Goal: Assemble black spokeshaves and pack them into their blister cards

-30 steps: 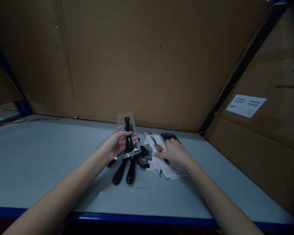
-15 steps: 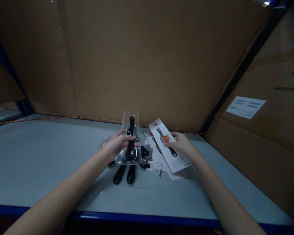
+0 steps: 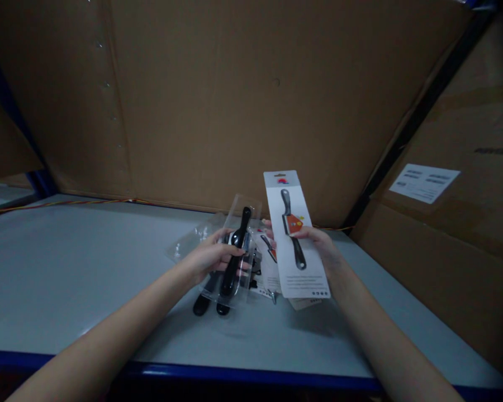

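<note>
My left hand (image 3: 218, 258) grips a clear plastic blister shell (image 3: 254, 209) that holds a black spokeshave (image 3: 231, 273), tilted with its top to the right. My right hand (image 3: 318, 243) has its thumb on the front of a white backing card (image 3: 276, 206), fingers behind it. The card stands nearly upright and carries a picture of a spokeshave with an orange part. Beneath the left hand, black handles (image 3: 201, 305) lie on the table. More printed cards (image 3: 270, 273) lie between the hands, partly hidden, with a small silver screw (image 3: 272, 296) by them.
Other clear shells (image 3: 184, 240) lie behind my left hand. The grey table (image 3: 88, 268) has a blue front edge (image 3: 235, 373). Cardboard (image 3: 235, 111) walls the back, and a labelled carton (image 3: 436, 234) stands at the right. A thin cable (image 3: 84, 202) runs along the back edge.
My right hand has lifted the card clear of the others and turned it more upright. My left hand has shifted slightly right, tilting the blister shell and uncovering clear shells behind it.
</note>
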The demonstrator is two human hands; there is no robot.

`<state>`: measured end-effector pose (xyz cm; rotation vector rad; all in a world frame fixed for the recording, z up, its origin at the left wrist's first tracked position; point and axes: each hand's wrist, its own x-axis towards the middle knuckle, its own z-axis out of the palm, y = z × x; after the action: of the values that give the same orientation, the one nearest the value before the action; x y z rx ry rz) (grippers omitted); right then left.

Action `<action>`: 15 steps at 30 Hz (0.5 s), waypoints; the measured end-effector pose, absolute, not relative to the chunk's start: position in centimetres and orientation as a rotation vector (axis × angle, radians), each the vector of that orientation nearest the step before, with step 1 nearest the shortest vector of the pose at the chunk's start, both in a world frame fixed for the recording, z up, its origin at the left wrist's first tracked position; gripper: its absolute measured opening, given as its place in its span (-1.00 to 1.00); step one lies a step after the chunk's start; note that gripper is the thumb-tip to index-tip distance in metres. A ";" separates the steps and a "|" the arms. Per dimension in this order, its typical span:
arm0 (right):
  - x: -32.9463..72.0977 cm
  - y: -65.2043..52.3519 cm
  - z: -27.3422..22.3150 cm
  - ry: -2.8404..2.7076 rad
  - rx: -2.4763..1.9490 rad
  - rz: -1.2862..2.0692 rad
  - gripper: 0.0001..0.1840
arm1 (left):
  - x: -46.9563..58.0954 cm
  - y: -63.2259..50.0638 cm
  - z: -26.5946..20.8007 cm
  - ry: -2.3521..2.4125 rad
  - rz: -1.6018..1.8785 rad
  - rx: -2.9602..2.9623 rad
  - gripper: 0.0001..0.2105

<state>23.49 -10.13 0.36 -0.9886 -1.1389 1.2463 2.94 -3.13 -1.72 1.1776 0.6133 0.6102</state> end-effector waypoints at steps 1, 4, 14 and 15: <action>23.6 -10.2 0.5 -1.124 -0.983 1.261 -0.55 | 2.9 -3.1 -1.7 0.617 0.604 1.180 -0.37; 24.0 -10.2 0.5 -1.077 -0.963 1.287 -0.46 | 2.8 -2.8 -1.7 0.637 0.546 1.189 -0.36; 26.5 -8.0 -0.9 -0.903 -0.979 1.022 -0.63 | 2.2 -2.3 -1.7 0.607 0.323 1.262 -0.38; 27.1 -7.8 -1.0 -0.873 -0.965 0.956 -0.70 | 2.1 -2.4 -1.7 0.598 0.318 1.269 -0.38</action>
<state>27.11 -7.78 -1.03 -0.9649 -0.8729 0.9563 2.10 -2.35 -1.69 1.2690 0.5977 0.3181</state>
